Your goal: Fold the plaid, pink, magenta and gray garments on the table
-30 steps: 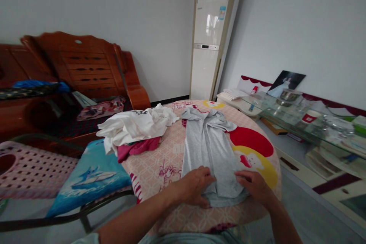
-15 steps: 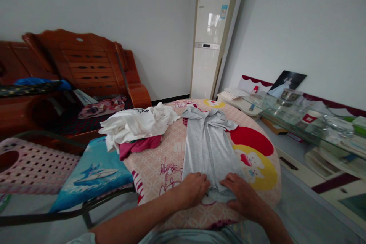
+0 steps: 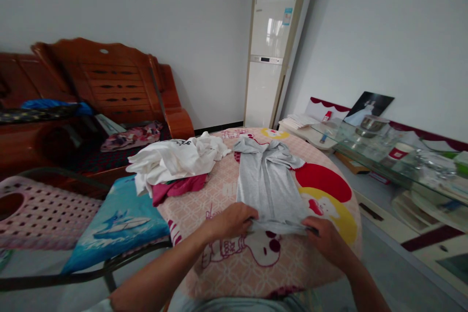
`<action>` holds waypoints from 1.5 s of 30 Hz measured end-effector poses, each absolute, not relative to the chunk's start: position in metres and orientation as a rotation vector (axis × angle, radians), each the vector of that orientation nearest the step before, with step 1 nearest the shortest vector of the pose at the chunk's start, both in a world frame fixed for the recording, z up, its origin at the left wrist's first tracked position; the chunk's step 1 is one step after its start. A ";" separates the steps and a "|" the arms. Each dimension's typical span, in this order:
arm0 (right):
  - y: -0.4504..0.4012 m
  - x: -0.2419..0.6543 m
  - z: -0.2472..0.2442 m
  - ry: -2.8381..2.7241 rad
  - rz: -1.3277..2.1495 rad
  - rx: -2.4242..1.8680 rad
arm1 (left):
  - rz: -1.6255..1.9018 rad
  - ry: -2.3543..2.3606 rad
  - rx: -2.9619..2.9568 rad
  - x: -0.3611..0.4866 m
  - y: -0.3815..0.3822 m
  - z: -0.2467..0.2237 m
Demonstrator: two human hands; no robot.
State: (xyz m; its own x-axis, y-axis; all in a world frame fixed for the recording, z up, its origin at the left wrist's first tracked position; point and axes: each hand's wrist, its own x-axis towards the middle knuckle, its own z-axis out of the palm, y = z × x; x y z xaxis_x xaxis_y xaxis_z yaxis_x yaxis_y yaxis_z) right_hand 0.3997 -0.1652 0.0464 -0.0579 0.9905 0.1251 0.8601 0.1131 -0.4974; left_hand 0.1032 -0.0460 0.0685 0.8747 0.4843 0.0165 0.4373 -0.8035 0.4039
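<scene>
A light grey short-sleeved shirt [image 3: 268, 187] with red trim at its neck and sleeve lies lengthwise on the round table, its neck end away from me. My left hand [image 3: 237, 218] is closed on the near left corner of its hem. At the near right corner, my right hand [image 3: 323, 235] pinches the hem too. Between both hands the hem edge is stretched and slightly folded up. To the left lies a heap of white clothing [image 3: 175, 156] with black print, and a dark pink cloth [image 3: 179, 188] shows beneath it.
A pink patterned tablecloth [image 3: 234, 278] covers the table. On the left stand a pink woven chair [image 3: 47, 209] with a blue cushion [image 3: 120, 219] and a wooden sofa [image 3: 113, 78]. A glass-topped cabinet [image 3: 365, 151] holding cups and papers runs along the right wall.
The hem end of the shirt has moved away from me, baring more tablecloth in front. My hands have spread apart to the hem's two corners and now grip it.
</scene>
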 end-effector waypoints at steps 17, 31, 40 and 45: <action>0.039 0.400 0.072 -2.003 -0.289 -1.949 | 0.604 1.417 2.608 0.166 0.108 0.084; -0.030 0.380 0.012 -2.399 -0.181 -1.822 | 0.303 0.785 2.805 0.142 0.055 0.006; -0.057 0.372 0.044 -2.502 -0.005 -1.795 | 0.178 0.616 2.767 0.116 0.021 0.042; -0.091 0.367 0.047 -2.562 0.212 -1.800 | 0.088 0.537 2.623 0.094 -0.007 0.049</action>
State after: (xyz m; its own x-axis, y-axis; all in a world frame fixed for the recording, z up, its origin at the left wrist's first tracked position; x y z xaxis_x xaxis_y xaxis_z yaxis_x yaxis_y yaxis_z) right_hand 0.3673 -0.0910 0.0475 -0.3421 0.9367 -0.0748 0.9362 0.3329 -0.1125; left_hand 0.0935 -0.0071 0.0488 0.9219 0.3864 -0.0288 0.3572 -0.8187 0.4496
